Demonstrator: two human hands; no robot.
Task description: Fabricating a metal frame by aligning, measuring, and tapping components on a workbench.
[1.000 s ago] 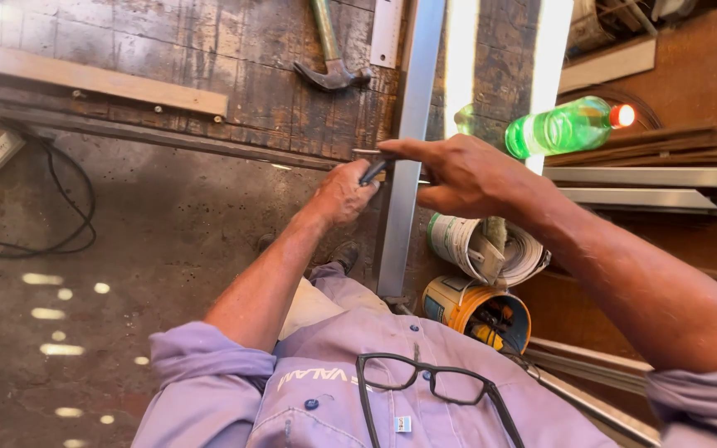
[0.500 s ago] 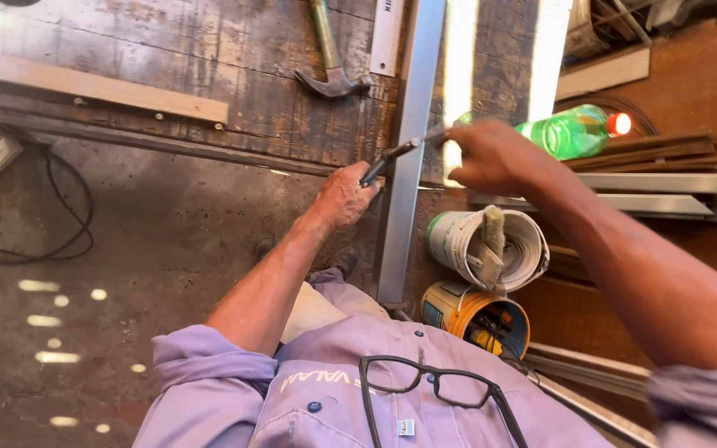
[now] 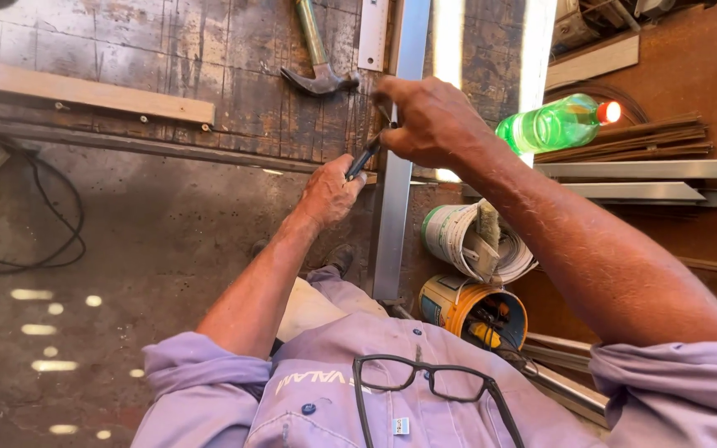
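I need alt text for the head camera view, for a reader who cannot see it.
Seen from above, a person in a lilac work shirt holds a dark slim tool in the left hand, while the right hand grips near its tip, over a long metal bar on a worn workbench. A claw hammer, a green bottle and two buckets lie nearby.

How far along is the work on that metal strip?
Done: nothing finished shows on the long metal strip, which lies along the worn bench. In hand: left hand grips a dark-handled tool against the strip; right hand pinches at its tip. Left: unclear; the hammer lies unused.
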